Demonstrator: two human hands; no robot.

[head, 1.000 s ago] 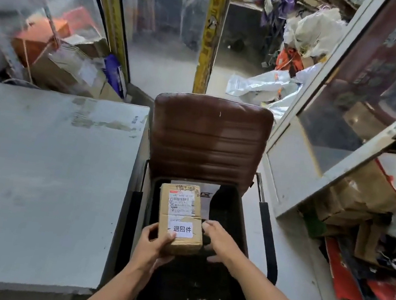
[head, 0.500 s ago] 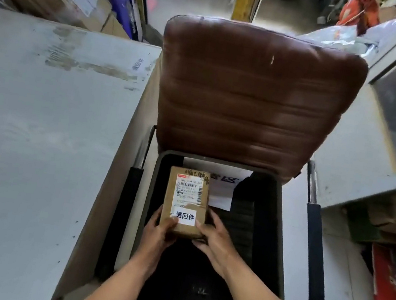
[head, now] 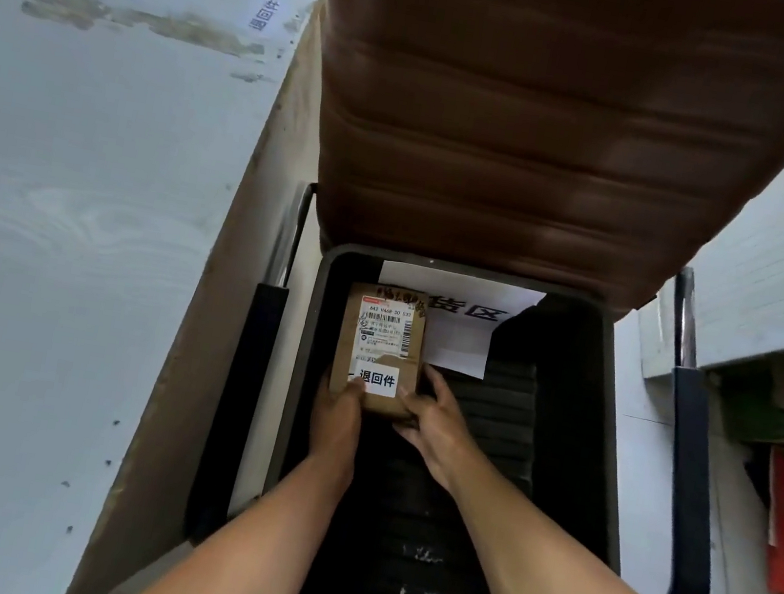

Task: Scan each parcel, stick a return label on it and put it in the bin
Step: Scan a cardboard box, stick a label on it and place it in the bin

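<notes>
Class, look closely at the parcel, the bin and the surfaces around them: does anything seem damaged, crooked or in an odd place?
Three things. The bin sits on a chair seat, not the floor. The parcel, gripped by the left hand and right hand, shows torn paper above its return label. A loose label lies crooked on the scuffed table.

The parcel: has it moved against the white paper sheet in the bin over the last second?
Yes. The parcel, held by both hands, has gone forward and down into the bin; its far end now overlaps the white paper sheet.
</notes>
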